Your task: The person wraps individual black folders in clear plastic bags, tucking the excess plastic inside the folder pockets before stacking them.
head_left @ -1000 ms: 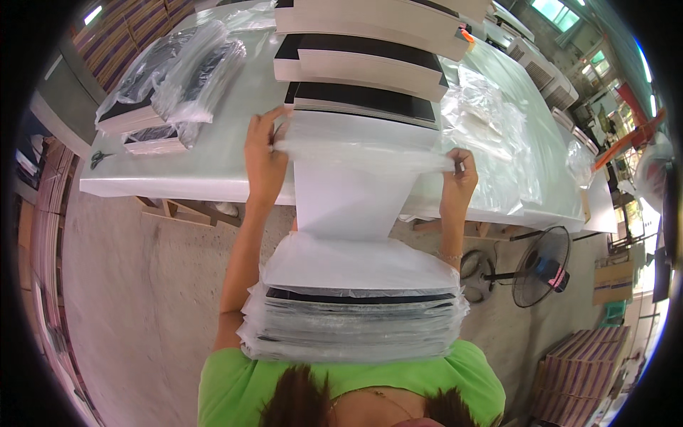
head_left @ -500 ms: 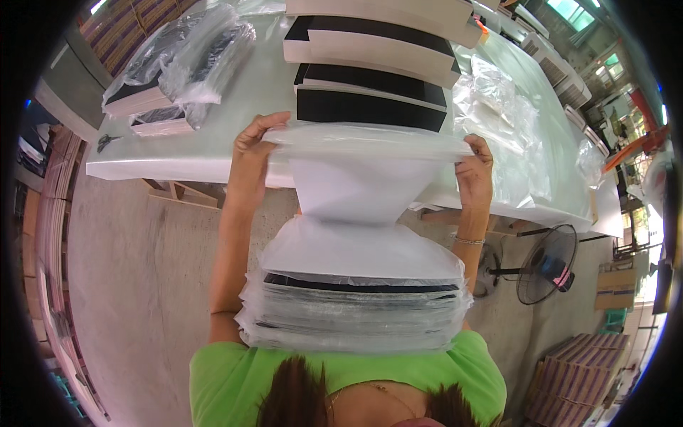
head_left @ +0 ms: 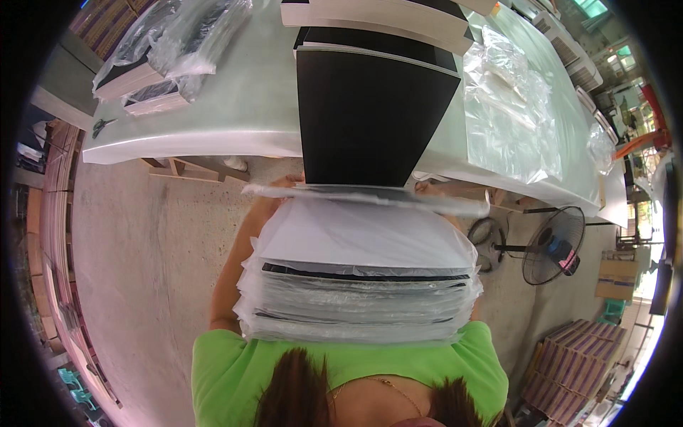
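A flat black panel (head_left: 370,114) juts over the table's near edge, its close end at a bunched clear plastic bag (head_left: 384,201). My left hand (head_left: 283,188) is closed on the left side of that bag, beside the panel's near corner. My right hand (head_left: 427,191) grips the bag on the other side; its fingers are partly hidden and blurred. Just below, against my body, sits a thick stack of plastic-wrapped panels (head_left: 363,306), with a white face (head_left: 356,238) showing on top.
More black and white panels (head_left: 377,28) are stacked farther back on the covered table (head_left: 263,114). Wrapped panels (head_left: 153,78) and scissors (head_left: 103,127) lie at left, loose plastic bags (head_left: 509,114) at right. A floor fan (head_left: 553,245) stands right, near stacked cartons (head_left: 575,370).
Both hands have drawn the plastic bag down toward my body from the table edge. The black panel now reaches out past the edge, where a white surface showed before.
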`<state>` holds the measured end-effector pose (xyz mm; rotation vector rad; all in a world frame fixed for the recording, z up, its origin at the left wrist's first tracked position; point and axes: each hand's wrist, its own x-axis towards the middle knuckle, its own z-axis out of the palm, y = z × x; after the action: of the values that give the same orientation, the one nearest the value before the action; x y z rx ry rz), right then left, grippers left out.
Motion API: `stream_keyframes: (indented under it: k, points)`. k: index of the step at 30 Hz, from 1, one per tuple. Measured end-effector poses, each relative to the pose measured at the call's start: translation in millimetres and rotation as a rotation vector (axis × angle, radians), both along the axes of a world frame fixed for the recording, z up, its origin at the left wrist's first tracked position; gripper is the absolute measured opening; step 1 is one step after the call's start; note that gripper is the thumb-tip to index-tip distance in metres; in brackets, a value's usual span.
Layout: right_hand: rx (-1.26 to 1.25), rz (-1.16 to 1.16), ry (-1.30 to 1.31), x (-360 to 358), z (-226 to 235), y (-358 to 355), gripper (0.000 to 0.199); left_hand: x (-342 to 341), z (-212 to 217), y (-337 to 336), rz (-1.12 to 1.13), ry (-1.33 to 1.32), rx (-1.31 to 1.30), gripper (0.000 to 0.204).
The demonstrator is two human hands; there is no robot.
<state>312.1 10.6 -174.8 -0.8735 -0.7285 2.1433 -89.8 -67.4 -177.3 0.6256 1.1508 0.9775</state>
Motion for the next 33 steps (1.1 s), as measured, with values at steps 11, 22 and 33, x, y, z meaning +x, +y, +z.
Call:
stream_keyframes:
  k: [11, 22, 33]
  points:
    - [1.082, -0.948, -1.46, -14.6, -17.4, 29.1, 0.008, 16.5, -63.9, 13.6, 0.238, 0.405, 0.067, 0.028]
    - [0.863, -0.799, -1.633, 89.4, 70.0, 160.8, 0.018, -10.0, -41.4, 20.1, 0.414, 0.071, 0.052, 0.033]
    - [0.929, -0.614, -1.662, 73.8, 65.9, 185.8, 0.025, -51.9, -26.7, 0.0, 0.622, -0.194, 0.078, 0.034]
